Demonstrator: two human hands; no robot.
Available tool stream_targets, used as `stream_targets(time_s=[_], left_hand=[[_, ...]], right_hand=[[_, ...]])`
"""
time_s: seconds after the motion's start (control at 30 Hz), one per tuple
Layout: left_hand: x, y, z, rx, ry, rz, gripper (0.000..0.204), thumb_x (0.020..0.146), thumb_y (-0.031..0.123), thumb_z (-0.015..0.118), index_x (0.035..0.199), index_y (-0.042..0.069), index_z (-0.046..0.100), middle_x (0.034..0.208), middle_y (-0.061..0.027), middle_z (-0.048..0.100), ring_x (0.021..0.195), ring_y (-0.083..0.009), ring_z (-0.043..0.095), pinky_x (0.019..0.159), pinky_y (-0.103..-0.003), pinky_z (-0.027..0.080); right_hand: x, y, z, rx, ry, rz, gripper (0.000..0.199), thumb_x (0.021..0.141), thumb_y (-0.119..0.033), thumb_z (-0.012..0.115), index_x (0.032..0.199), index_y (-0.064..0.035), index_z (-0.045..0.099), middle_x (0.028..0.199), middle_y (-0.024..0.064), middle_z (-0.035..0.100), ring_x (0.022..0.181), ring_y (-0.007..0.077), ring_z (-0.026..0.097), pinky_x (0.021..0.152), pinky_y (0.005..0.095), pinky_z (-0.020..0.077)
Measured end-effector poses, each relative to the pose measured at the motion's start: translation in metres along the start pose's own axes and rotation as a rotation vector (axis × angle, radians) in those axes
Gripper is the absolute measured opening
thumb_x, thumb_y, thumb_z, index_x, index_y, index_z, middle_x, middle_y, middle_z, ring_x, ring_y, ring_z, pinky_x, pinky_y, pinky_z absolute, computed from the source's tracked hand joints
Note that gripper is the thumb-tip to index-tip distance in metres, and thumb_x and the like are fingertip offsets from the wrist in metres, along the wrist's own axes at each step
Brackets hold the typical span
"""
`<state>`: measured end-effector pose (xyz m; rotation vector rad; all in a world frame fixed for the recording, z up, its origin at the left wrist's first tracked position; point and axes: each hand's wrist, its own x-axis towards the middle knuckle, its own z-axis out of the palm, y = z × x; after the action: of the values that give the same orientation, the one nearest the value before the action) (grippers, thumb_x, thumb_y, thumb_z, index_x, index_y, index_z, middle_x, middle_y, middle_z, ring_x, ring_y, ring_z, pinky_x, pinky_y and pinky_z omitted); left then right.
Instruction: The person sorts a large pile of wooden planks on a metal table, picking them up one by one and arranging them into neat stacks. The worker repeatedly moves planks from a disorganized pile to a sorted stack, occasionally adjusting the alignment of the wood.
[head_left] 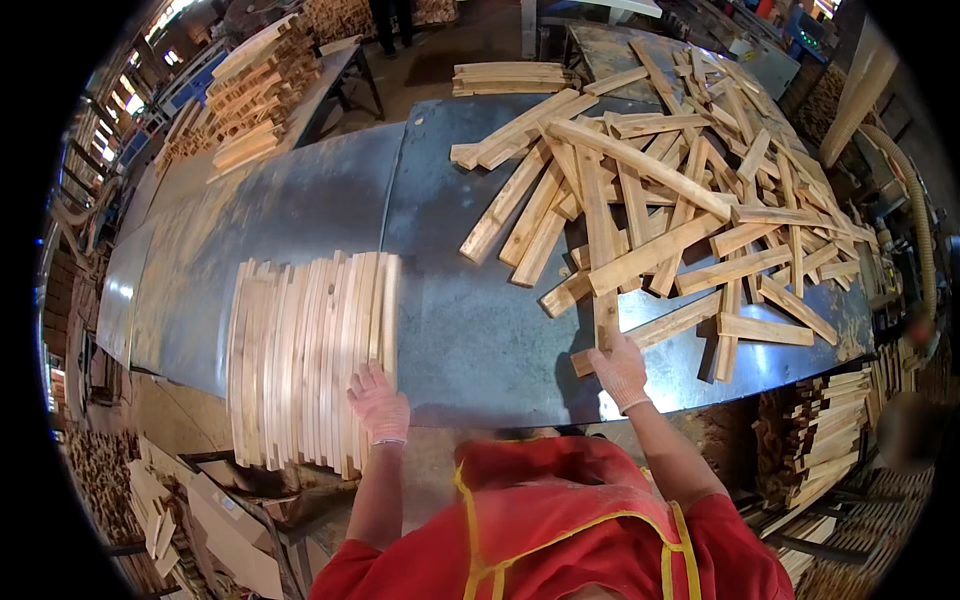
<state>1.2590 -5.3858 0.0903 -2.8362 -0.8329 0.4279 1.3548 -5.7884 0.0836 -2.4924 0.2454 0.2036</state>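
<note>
My right hand [620, 372], in a pale knitted glove, is closed on the near end of a wooden slat [604, 312]. That slat points away from me into a loose, crisscross pile of slats [690, 195] on the right of the metal-topped table [470, 330]. To the left, slats lie side by side in a tight row [310, 350], their near ends sticking out past the table's front edge. My left hand [379, 405], also gloved, rests on the near right part of this row with its fingers slightly apart; its palm side is hidden.
A small stack of slats [510, 78] lies beyond the table's far edge. Further off at left, taller wood stacks [250, 95] stand on another table. Below right are stacked strips [830, 435]; cardboard [235, 535] leans at lower left. A hose [915, 210] hangs at right.
</note>
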Motion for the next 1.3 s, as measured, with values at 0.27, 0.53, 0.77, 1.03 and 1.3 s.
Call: stream_targets(time_s=[0.27, 0.53, 0.77, 1.03, 1.3], left_hand=[[-0.005, 0.066, -0.004, -0.348, 0.29, 0.369, 0.084, 0.082, 0.033, 0.078, 0.156, 0.009, 0.044, 0.158, -0.0155, 0.045, 0.149, -0.0378, 0.039, 0.122, -0.054, 0.031], [-0.027, 0.196, -0.059, -0.515, 0.156, 0.667, 0.085, 0.079, 0.033, 0.08, 0.154, 0.009, 0.048, 0.152, -0.0184, 0.051, 0.14, -0.0405, 0.048, 0.117, -0.054, 0.038], [-0.002, 0.237, -0.064, -1.353, -0.243, 0.277, 0.073, 0.091, 0.024, 0.08, 0.153, 0.006, 0.048, 0.136, -0.0178, 0.064, 0.124, -0.0337, 0.064, 0.112, -0.046, 0.049], [0.021, 0.158, -0.021, -2.146, -0.105, -0.169, 0.046, 0.09, 0.001, 0.066, 0.136, 0.002, 0.063, 0.114, -0.005, 0.068, 0.099, -0.0159, 0.066, 0.087, -0.029, 0.054], [-0.015, 0.002, 0.081, -0.103, 0.369, 0.054, 0.072, 0.078, 0.008, 0.071, 0.148, 0.004, 0.056, 0.16, -0.0251, 0.046, 0.147, -0.0427, 0.044, 0.12, -0.054, 0.036]], right_hand=[[0.101, -0.048, -0.072, -0.054, 0.021, -0.243, 0.051, 0.088, -0.04, 0.069, 0.128, -0.0084, 0.07, 0.116, 0.0213, 0.072, 0.113, 0.0413, 0.067, 0.1, 0.0484, 0.0524], [0.278, -0.013, -0.12, -0.392, 0.047, -0.272, 0.067, 0.083, -0.02, 0.074, 0.144, -0.0036, 0.05, 0.129, 0.0247, 0.067, 0.123, 0.0491, 0.06, 0.106, 0.0511, 0.0496], [0.133, -0.07, -0.066, 0.105, -0.434, -0.425, 0.074, 0.083, -0.022, 0.077, 0.147, -0.0005, 0.046, 0.132, 0.0294, 0.064, 0.125, 0.0472, 0.06, 0.109, 0.051, 0.0488], [0.129, -0.04, -0.081, 0.12, 0.07, -0.486, 0.068, 0.087, -0.025, 0.079, 0.146, -0.0005, 0.054, 0.14, 0.0261, 0.061, 0.134, 0.0417, 0.056, 0.117, 0.0481, 0.0428], [0.12, 0.131, -0.041, 1.122, 0.265, 0.416, 0.061, 0.093, -0.014, 0.079, 0.146, 0.0028, 0.054, 0.129, 0.0161, 0.067, 0.113, 0.0278, 0.067, 0.097, 0.041, 0.0568]])
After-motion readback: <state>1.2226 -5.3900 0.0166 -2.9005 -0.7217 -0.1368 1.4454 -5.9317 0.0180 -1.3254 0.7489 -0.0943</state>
